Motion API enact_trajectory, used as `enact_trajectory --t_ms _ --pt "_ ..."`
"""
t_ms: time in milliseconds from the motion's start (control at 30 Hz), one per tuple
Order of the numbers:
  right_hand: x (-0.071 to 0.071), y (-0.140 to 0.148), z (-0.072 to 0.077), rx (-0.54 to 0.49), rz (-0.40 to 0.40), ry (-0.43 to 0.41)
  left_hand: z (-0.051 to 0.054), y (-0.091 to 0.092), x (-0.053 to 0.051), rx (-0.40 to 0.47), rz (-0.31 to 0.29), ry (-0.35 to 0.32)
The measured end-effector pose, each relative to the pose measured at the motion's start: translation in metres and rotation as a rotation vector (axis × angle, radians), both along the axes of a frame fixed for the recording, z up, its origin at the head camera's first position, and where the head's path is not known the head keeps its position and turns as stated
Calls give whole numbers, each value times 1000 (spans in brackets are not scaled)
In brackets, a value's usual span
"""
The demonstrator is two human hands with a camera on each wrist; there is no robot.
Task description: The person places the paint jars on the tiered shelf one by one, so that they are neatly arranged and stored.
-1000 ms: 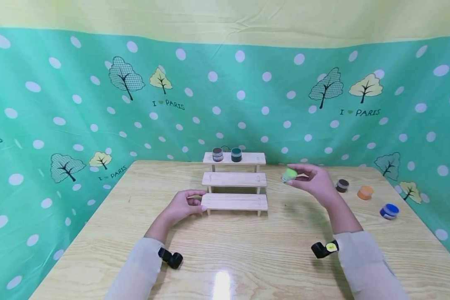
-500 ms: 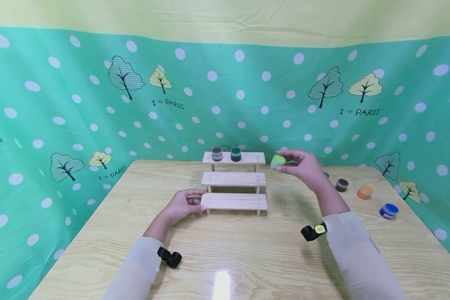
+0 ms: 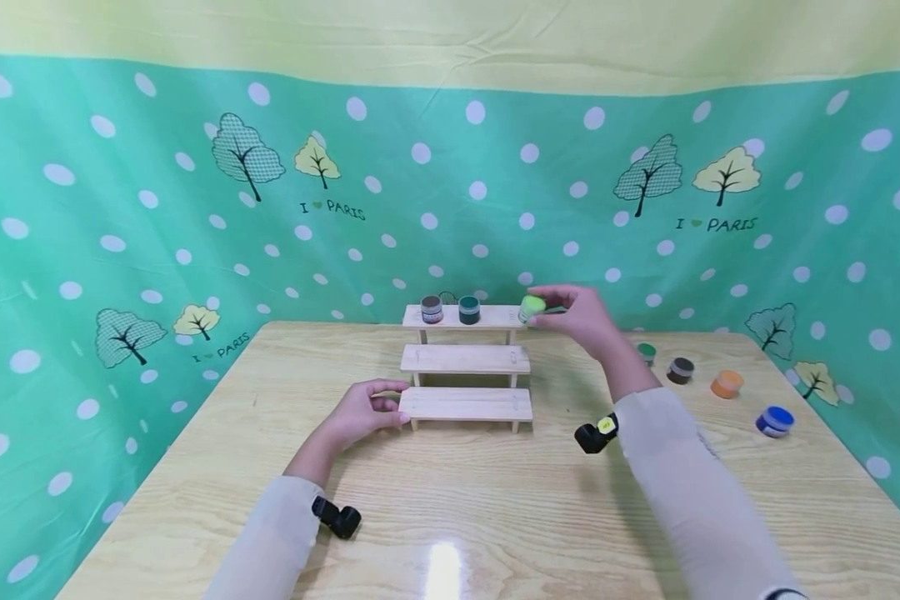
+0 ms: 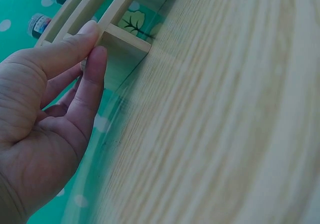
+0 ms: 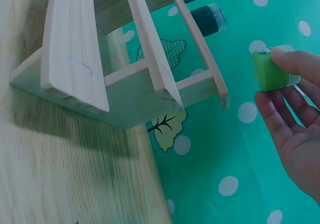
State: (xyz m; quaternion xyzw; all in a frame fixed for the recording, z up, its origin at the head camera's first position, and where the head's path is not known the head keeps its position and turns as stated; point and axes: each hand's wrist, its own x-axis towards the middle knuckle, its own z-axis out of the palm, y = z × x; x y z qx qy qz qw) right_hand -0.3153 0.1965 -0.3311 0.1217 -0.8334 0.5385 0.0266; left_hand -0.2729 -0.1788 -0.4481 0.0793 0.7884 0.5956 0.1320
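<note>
A three-tier wooden rack (image 3: 465, 358) stands on the table. The left hand (image 3: 363, 412) pinches the left end of its lowest shelf; in the left wrist view thumb and fingertips of the left hand (image 4: 60, 93) meet at the shelf's corner. The right hand (image 3: 579, 318) holds a light green jar (image 3: 532, 307) by the right end of the top shelf. In the right wrist view a gap separates the green jar (image 5: 272, 71) in the right hand (image 5: 300, 114) from the shelf. On the top shelf sit a dark brown jar (image 3: 431, 309) and a dark teal jar (image 3: 468, 310).
To the right on the table (image 3: 450, 508) stand a green jar (image 3: 647, 353), a dark jar (image 3: 680, 370), an orange jar (image 3: 727, 383) and a blue jar (image 3: 775, 421). A dotted green cloth (image 3: 390, 192) hangs behind the table.
The right hand has carried the light green jar left and upward, from beside the rack to the top shelf's right end. The left hand stays at the lowest shelf.
</note>
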Motion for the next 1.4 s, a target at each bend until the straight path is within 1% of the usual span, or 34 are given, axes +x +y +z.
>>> enact_trajectory --t_ms 167,333,567,767,933,1100,1200,1400 --pt "-9 -11 -2 -13 -14 0 0 0 2 -1 -1 5" --pt "-17 -20 -5 -33 -13 -20 1 0 2 10 -1 2" --pt "-25 -28 -8 -38 -3 -48 0 0 2 1 -4 4" --pt "-30 -30 -13 -32 8 -43 0 -1 1 4 -14 4" --pt "-32 -30 -15 -32 15 -49 0 -1 1 16 -17 1" --pt "-33 -30 -14 -17 16 -50 1 -2 2 26 -38 18" --pt "-33 -30 -14 -7 21 -44 2 -2 2 29 -39 13" --pt "-28 -29 -14 -22 19 -29 1 -3 2 25 -37 15"
